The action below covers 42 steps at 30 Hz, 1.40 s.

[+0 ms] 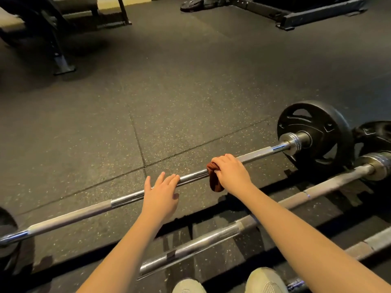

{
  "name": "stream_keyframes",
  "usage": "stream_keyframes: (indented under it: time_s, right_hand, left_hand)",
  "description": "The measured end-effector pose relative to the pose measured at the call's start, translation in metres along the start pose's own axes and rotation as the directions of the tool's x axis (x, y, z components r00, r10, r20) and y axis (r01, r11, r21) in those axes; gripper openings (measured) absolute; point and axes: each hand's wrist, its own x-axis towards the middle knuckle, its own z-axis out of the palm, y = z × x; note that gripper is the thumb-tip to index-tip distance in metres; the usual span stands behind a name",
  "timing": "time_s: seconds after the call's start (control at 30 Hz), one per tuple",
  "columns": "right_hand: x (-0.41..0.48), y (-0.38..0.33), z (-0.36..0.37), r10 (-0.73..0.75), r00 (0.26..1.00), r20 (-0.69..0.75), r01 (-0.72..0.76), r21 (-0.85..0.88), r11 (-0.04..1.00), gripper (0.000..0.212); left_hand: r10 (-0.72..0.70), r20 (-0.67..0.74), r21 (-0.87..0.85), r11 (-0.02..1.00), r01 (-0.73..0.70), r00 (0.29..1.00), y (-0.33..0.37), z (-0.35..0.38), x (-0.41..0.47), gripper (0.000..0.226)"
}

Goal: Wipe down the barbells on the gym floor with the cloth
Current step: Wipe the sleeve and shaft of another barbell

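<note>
Grip: right hand (230, 174) closed round a rust-brown bunched cloth (214, 182), which is wrapped over the shaft of the far chrome steel barbell (131, 196). A tail of the fabric hangs below the bar on the near side. Left hand (161, 193) open, fingers straight and spread, fingertips touching the same shaft just left of the cloth; it holds nothing.

The bar lies across the speckled dark rubber floor (190, 92). A black slotted weight plate (313, 132) sits on its right sleeve, and the edge of another plate shows at the far left. A duller grey steel barbell (330, 184) lies nearer the person, running parallel, with a third bar (372, 242) partly in view at lower right. Grey shoe toes (264, 280) at the bottom edge. Black rack feet (61, 60) stand well back.

Step in hand, by judgement: wiping the middle of the far bar. Which stretches are already cleaned cannot be told.

The next move likely calls for sliding the wrapped cloth along the shaft towards one sleeve with firm squeeze, more so over the knurled sections, where fabric may snag. The left hand would need to press down so the bar does not roll. The nearer bars then await the same treatment.
</note>
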Motion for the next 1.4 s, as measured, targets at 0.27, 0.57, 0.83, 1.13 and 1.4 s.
stream_keyframes:
  time_s: [0.27, 0.57, 0.83, 1.13, 1.4]
  right_hand:
    - [-0.003, -0.008, 0.007, 0.046, 0.998, -0.049, -0.044, 0.050, 0.998, 0.026]
    - [-0.010, -0.056, 0.033, -0.096, 0.992, -0.076, 0.102, 0.069, 0.992, 0.034]
    - [0.005, -0.031, 0.016, 0.128, 0.987, -0.097, -0.131, -0.019, 0.991, 0.026]
    - [0.017, -0.063, 0.035, -0.119, 0.992, -0.039, 0.117, -0.055, 0.992, 0.024]
    - [0.005, -0.098, 0.046, -0.117, 0.993, -0.025, 0.118, 0.008, 0.993, 0.035]
  left_hand:
    - [-0.104, 0.001, -0.028, 0.994, 0.104, 0.995, -0.033, 0.007, -0.016, 0.057]
    - [-0.072, -0.128, -0.141, 0.989, 0.054, 0.989, -0.029, 0.029, -0.017, 0.058]
    - [0.023, -0.106, -0.121, 0.992, -0.036, 0.994, -0.039, 0.023, -0.017, 0.060]
    - [0.054, -0.187, -0.163, 0.983, -0.085, 0.981, -0.046, 0.034, -0.017, 0.062]
    - [0.074, -0.197, -0.182, 0.977, -0.110, 0.978, -0.052, 0.035, -0.015, 0.058]
